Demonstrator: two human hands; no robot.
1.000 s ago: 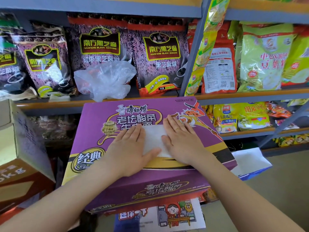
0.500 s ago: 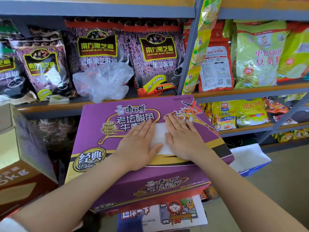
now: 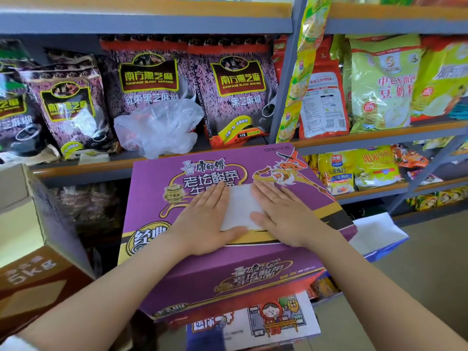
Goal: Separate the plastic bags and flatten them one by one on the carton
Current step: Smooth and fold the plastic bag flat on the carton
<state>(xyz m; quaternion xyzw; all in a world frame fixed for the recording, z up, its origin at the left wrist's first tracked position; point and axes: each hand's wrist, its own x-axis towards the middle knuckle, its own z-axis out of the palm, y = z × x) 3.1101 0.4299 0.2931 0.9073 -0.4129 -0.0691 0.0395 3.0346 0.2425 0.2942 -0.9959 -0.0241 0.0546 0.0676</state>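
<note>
A purple noodle carton (image 3: 182, 272) stands in front of me. On its top lies a flattened whitish plastic bag (image 3: 240, 206). My left hand (image 3: 202, 219) presses palm-down on the bag's left part, fingers together and stretched. My right hand (image 3: 281, 214) lies flat on its right part in the same way. Only a strip of the bag shows between the hands. A crumpled bundle of clear plastic bags (image 3: 159, 127) rests on the shelf just behind the carton.
Metal shelves (image 3: 283, 97) behind the carton hold purple sesame packets and green and yellow food bags. A brown cardboard box (image 3: 33, 274) stands at the left. A white and blue box (image 3: 374, 231) sits at the carton's right, with a printed box under the carton.
Both hands stay flat on the bag; they have slid slightly apart, showing a little more of it. The view has shifted a bit.
</note>
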